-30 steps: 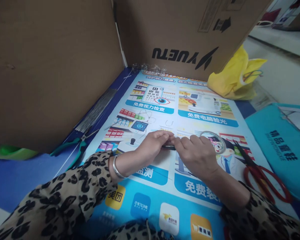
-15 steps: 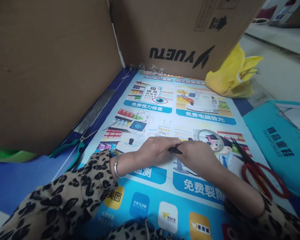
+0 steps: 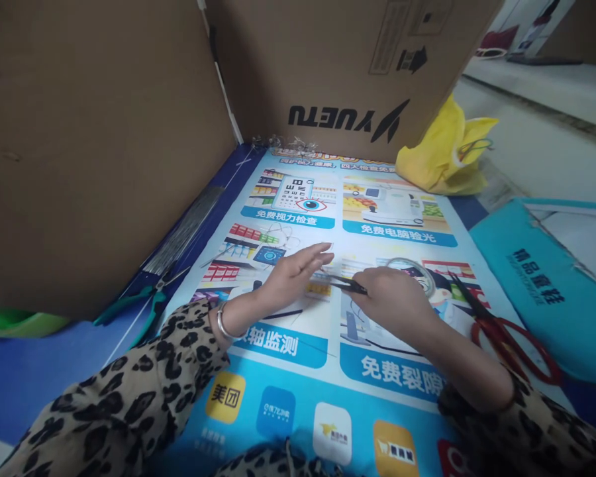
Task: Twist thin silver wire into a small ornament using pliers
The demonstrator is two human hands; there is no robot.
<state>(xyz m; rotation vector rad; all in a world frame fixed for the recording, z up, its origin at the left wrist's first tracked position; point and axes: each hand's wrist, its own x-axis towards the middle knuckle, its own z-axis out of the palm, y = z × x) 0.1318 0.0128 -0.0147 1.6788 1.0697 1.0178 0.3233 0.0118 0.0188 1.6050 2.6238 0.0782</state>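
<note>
My right hand is closed around a slim black-handled tool, which looks like tweezers. Its narrow tips point left and reach the fingers of my left hand. The upper fingers of that hand are stretched out, while the lower ones come together by the tips; whatever they pinch is too small to make out. Both hands hover low over a printed poster. Thin bent wires lie on it beyond my left hand. A clear ring, perhaps a tape roll, lies just past my right hand.
Red-handled scissors lie at right by a turquoise box. Green-handled pliers and a bundle of straight wires are at left. Cardboard walls enclose the left and back. A yellow bag stands back right.
My hands, close together before, have drawn apart slightly. More of the dark tool now shows between them, and the fingers of my left hand have straightened. The view has shifted a little.
</note>
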